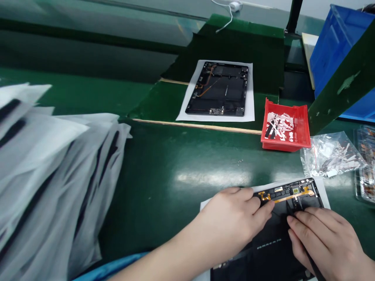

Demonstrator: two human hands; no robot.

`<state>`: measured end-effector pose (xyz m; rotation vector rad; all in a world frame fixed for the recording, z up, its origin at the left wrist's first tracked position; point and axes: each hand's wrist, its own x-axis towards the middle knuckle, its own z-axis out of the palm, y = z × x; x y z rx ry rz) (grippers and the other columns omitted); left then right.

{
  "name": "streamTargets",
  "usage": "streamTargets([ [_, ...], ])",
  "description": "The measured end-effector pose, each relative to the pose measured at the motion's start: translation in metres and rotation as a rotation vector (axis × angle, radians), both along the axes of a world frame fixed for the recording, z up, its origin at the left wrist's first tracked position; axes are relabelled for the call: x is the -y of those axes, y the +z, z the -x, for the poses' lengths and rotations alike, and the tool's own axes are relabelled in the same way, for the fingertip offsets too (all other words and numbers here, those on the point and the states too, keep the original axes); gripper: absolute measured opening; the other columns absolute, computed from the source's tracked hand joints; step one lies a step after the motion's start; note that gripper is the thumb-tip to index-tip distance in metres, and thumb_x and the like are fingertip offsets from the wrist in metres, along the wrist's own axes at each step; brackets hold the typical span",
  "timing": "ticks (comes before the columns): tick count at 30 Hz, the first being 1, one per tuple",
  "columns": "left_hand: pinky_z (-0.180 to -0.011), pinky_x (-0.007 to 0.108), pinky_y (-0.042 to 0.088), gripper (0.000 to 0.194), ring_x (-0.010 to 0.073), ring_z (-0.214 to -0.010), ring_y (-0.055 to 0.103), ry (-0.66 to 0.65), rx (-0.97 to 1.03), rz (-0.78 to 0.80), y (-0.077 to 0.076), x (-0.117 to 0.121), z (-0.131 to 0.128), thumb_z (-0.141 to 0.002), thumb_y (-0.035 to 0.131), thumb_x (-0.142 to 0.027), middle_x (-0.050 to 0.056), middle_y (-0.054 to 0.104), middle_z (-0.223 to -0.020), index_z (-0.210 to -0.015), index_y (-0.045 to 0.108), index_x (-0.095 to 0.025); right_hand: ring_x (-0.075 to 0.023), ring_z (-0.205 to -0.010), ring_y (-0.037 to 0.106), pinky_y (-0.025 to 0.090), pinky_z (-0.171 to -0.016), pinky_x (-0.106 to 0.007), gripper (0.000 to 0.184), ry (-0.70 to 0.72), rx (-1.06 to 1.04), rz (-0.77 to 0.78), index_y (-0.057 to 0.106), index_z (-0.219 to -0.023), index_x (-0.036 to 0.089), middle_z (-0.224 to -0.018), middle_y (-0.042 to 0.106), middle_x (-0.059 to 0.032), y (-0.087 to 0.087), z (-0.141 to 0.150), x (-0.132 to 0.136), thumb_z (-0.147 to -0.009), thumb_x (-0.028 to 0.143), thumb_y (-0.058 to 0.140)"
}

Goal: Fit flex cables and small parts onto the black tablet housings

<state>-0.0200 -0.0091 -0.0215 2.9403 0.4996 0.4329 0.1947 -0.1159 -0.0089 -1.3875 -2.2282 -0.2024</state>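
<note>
Past pale sheets (58,175) at left, the green bench (152,175) bears, lower right, a black panel (263,257) where the left hand (234,214) touches an orange ribbon (288,198), grip unclear, and the right hand (328,238) clasps a black tool (312,263), blue crate (336,50) upper right.

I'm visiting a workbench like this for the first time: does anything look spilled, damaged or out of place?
A few tiny pale specks lie loose on the green bench, outside the red bin, as if dropped; they're too small to identify. The green post beside the bin has pale scuffs, so its surface looks worn.
</note>
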Motion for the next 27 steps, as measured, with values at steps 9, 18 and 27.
streamTargets([
  [9,-0.051,0.034,0.042,0.029,0.0203,-0.063,0.06,-0.008,-0.015,-0.02,0.0,0.003,-0.003,-0.091,0.067,-0.023,-0.002,0.066,-0.069,-0.12,0.066,-0.019,-0.0151,-0.067,0.074,0.058,-0.065,-0.028,0.02,-0.038,-0.018,-0.022,0.076,-0.089,0.018,-0.078,0.079,-0.0009,0.008,-0.001,-0.003,-0.094,0.015,0.057],
  [18,-0.05,0.033,0.041,0.025,0.0194,-0.057,0.057,0.047,-0.076,-0.077,0.01,0.019,-0.005,-0.091,0.065,-0.027,0.001,0.065,-0.063,-0.111,0.07,-0.012,-0.0143,-0.07,0.073,0.055,-0.068,-0.028,0.022,-0.014,-0.013,-0.025,0.077,-0.091,0.019,-0.081,0.079,-0.0001,0.004,-0.001,-0.001,-0.095,0.015,0.056],
  [27,-0.05,0.032,0.043,0.028,0.0191,-0.058,0.059,0.078,-0.118,-0.076,0.015,0.02,-0.002,-0.086,0.071,-0.028,0.0,0.067,-0.066,-0.11,0.071,-0.014,-0.0148,-0.071,0.074,0.054,-0.068,-0.028,0.021,0.05,-0.069,0.014,0.077,-0.1,0.019,-0.095,0.081,0.0025,-0.001,0.002,-0.007,-0.1,0.019,0.056],
])
